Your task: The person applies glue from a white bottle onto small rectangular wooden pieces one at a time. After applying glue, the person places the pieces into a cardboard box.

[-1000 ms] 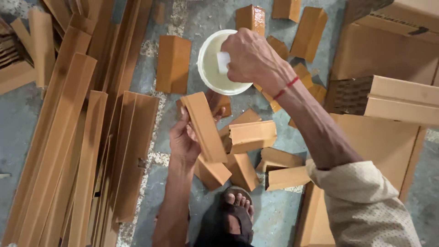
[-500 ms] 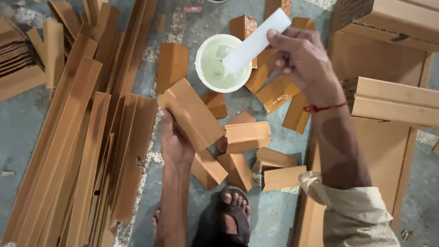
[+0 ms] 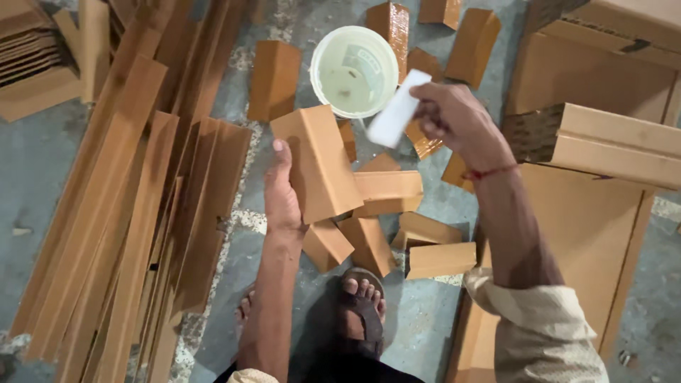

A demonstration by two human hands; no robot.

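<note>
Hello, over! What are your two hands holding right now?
Left hand holds a folded cardboard piece. Right hand holds a white flat applicator beside the white bucket. Loose cardboard pieces underneath on the floor.

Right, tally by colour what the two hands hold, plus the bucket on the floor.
White: 2, the round bucket and the flat strip in the right hand.
Brown: 1, the folded cardboard piece in the left hand.
Total: 3.
</note>
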